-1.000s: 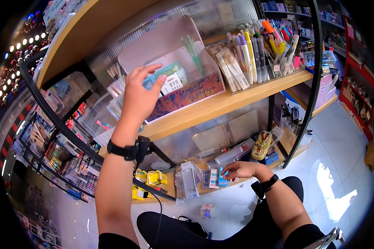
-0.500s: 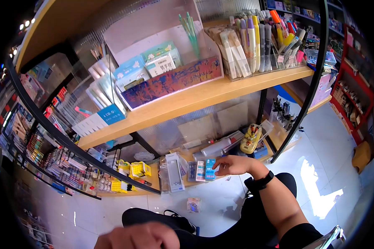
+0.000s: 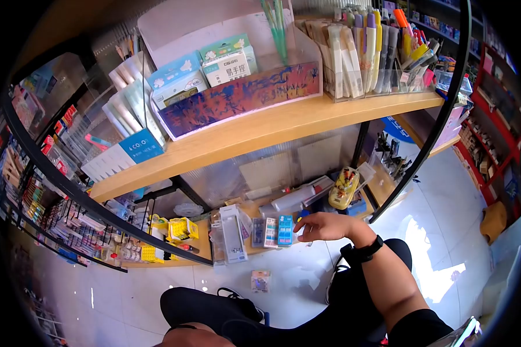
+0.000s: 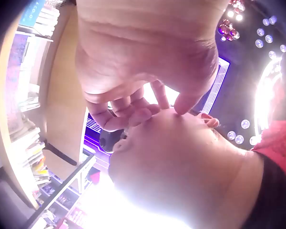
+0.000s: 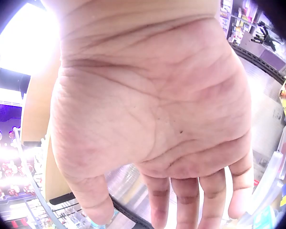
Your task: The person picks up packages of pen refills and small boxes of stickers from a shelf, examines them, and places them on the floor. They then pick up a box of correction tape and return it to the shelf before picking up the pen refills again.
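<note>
My left hand (image 4: 148,62) is raised to the person's face in the left wrist view, its bent fingers touching it and nothing seen held. Only a bit of the left arm (image 3: 200,336) shows at the bottom of the head view. Above the lower shelf, my right hand (image 3: 328,226) hangs with relaxed fingers and an empty palm. Closest to its fingertips stand a small blue box (image 3: 285,231) and a white box (image 3: 270,232). On the upper shelf, a display box (image 3: 243,98) with a blue-and-red patterned front holds a white package (image 3: 227,68).
Pens fill clear holders (image 3: 364,84) right of the display box. A yellow pouch (image 3: 344,188) and a long white package (image 3: 233,234) lie on the lower shelf. Black shelf posts (image 3: 422,156) frame the sides. One small package (image 3: 260,281) lies on the floor.
The left hand has left the upper shelf's display box and come down and back to the face. My right hand stays over the lower shelf. The head view has shifted slightly.
</note>
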A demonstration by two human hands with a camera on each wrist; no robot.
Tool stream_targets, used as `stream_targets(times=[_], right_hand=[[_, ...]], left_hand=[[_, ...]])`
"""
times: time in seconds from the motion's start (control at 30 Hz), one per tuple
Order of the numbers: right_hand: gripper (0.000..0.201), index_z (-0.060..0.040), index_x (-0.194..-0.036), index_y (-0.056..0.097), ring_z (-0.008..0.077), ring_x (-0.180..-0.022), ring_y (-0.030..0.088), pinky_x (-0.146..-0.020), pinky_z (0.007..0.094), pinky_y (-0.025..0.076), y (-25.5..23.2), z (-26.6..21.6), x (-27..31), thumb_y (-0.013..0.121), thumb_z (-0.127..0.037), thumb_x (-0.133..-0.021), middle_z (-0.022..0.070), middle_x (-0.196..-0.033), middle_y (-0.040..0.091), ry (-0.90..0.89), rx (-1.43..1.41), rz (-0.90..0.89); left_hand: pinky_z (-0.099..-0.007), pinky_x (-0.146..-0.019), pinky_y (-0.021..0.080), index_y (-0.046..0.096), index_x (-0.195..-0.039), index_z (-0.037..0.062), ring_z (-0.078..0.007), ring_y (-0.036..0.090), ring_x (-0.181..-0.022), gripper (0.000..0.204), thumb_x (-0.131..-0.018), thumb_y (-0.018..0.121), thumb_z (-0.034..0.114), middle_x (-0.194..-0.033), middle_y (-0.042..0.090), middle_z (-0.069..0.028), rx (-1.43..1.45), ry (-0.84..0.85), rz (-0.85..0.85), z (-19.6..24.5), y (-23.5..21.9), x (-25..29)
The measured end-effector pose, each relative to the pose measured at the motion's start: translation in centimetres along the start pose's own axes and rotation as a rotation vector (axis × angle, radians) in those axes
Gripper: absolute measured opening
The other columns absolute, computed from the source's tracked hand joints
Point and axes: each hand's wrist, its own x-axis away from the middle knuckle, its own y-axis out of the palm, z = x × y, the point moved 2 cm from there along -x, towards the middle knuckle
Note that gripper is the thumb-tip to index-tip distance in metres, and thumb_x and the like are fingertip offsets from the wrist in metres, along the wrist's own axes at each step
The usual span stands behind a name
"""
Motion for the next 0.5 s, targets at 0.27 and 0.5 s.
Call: stream_targets(times=[0.27,0.5], right_hand=[[0.043,-0.0086,-0.13,0.065,0.0225,-0.094,0.07,-0.083,0.0362,0.055,0.9,1.3,-0.5,0.074,-0.035,-0.096,0.0115,-0.1,0.076,0.164,0.29,0.063],[0.039,-0.0078,-0.126,0.067,0.0227,-0.094,0.07,-0.084,0.0361,0.055,6.1,5.7,-4.8,0.068,-0.037,-0.1,0.013,-0.101,0.074,0.349,0.424,-0.079]], left_hand=[[-0.0319,-0.066,0.042,0.056,-0.079,0.0088,-0.0204,0.055,-0.076,0.025,-0.081,0.081,0.012,-0.087,0.052,-0.0046,-0.308,-0.556,0.279,-6.6,-14.6,7.9],[-0.0237,-0.085,0.05,0.066,-0.104,0.0032,-0.0059,0.061,-0.091,0.015,-0.1,0.071,0.016,-0.096,0.067,0.0019,-0.591,-1.116,0.204,-10.9,-27.3,18.2]])
